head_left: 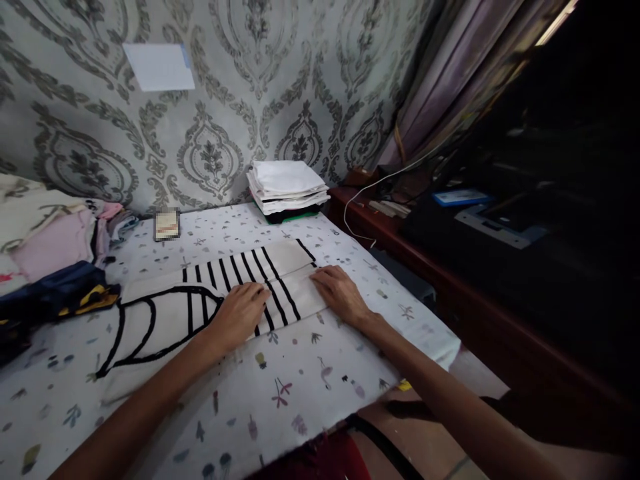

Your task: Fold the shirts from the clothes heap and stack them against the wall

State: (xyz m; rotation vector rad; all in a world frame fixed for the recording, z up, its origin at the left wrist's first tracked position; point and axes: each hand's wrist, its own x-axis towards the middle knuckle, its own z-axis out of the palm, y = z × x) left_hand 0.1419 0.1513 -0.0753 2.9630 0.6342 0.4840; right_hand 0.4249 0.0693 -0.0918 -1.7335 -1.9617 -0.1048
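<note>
A white garment with black stripes and black trim (pixel 280 283) lies folded lengthwise on the printed bedsheet (pixel 300 373). Its curved, black-edged part points left, and the striped part reaches toward the right. My left hand (pixel 243 308) rests on top of the stripes near the middle, fingers extended over the cloth. At the right end of the garment, my right hand (pixel 340 292) touches the edge with its fingers stretched out across it. The undersides of both hands are hidden, and I see no cloth gripped between the fingers.
Folded white clothes (pixel 287 183) are stacked against the patterned wall. A heap of clothes (pixel 50 240) lies at the left, with a small blurred box (pixel 167 225) beside it. A white cable (pixel 350 207) hangs by the dark red wooden furniture (pixel 380 233) on the right.
</note>
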